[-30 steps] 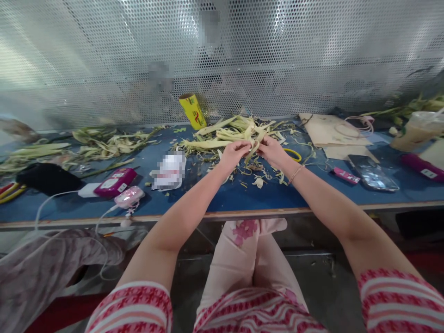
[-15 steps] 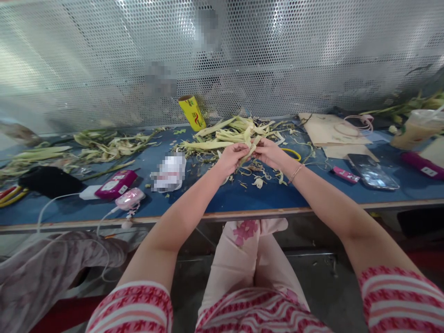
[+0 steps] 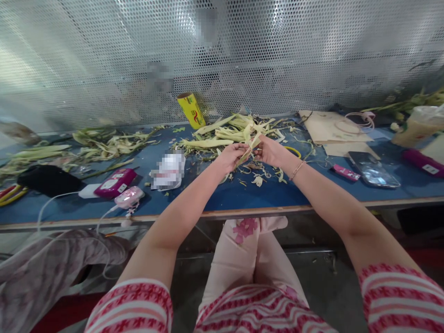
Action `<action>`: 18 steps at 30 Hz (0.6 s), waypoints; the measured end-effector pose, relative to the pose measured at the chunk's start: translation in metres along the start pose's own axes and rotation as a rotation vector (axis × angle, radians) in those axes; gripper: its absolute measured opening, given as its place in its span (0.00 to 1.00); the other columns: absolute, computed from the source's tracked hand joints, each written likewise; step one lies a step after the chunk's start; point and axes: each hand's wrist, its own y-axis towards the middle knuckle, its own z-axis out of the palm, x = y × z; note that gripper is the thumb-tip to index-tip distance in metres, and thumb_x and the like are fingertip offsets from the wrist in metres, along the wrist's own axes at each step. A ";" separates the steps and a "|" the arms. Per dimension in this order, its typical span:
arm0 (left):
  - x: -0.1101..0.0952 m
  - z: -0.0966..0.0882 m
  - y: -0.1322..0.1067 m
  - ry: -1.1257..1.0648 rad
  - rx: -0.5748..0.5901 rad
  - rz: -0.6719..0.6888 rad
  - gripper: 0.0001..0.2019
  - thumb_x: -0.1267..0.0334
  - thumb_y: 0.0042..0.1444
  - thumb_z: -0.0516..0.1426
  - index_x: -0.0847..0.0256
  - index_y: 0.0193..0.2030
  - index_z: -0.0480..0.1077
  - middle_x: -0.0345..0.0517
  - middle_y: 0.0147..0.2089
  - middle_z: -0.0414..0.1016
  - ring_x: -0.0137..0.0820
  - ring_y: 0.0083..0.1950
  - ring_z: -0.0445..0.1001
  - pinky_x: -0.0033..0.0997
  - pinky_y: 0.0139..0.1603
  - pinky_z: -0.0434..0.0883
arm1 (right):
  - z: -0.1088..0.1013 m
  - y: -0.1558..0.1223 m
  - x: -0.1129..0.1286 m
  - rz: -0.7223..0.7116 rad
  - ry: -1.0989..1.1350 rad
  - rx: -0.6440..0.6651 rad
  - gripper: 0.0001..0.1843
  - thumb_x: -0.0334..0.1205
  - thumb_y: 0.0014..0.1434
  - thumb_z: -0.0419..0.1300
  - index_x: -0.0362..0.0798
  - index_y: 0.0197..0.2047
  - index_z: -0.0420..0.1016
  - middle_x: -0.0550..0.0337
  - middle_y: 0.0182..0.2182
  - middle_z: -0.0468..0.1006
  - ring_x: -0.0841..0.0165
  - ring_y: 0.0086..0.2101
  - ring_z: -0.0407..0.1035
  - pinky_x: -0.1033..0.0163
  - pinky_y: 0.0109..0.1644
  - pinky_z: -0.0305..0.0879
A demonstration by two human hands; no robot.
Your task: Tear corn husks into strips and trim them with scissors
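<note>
Above the blue table, my left hand (image 3: 231,157) pinches a pale yellow-green leafy stalk (image 3: 248,150) from the left. My right hand (image 3: 268,151) is closed on the same stalk from the right, its palm turned away and fingertips partly hidden. Just behind both hands lies a heap of pale green strap-like leaves and stems (image 3: 229,132). Thin shreds and curled scraps (image 3: 257,180) are scattered on the table below the hands. A yellow ring-shaped handle (image 3: 294,151) shows beside my right wrist, the rest of it hidden.
A yellow cardboard tube (image 3: 191,111) leans by the perforated metal screen (image 3: 243,60). To the left are a white packet (image 3: 168,172), a purple device (image 3: 115,182) with a cable and more leaves (image 3: 114,144). Rightward lie a phone (image 3: 374,170), cardboard (image 3: 329,127) and a drink cup (image 3: 418,127).
My right hand has turned over and shifted slightly at the stalk, its fingers now curled under. My left hand keeps its hold in nearly the same place.
</note>
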 end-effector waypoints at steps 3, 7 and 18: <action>0.000 -0.003 0.002 0.000 0.038 -0.019 0.08 0.80 0.52 0.61 0.66 0.29 0.71 0.38 0.24 0.73 0.19 0.23 0.70 0.21 0.31 0.70 | -0.007 0.004 0.003 -0.008 -0.081 0.034 0.24 0.63 0.62 0.57 0.49 0.32 0.71 0.59 0.22 0.71 0.70 0.22 0.63 0.63 0.24 0.64; 0.000 -0.005 0.003 0.053 0.040 -0.075 0.07 0.81 0.53 0.60 0.66 0.29 0.71 0.41 0.25 0.74 0.20 0.23 0.70 0.22 0.30 0.69 | -0.022 0.013 0.001 0.101 -0.203 0.033 0.35 0.74 0.58 0.50 0.49 0.29 0.71 0.55 0.20 0.72 0.70 0.19 0.61 0.64 0.19 0.58; 0.006 0.000 0.000 0.305 -0.037 0.098 0.08 0.79 0.53 0.59 0.64 0.27 0.69 0.37 0.21 0.69 0.21 0.20 0.63 0.25 0.27 0.61 | -0.003 0.010 -0.020 -0.070 -0.550 -0.043 0.26 0.59 0.50 0.72 0.48 0.19 0.68 0.60 0.15 0.70 0.72 0.17 0.62 0.65 0.19 0.58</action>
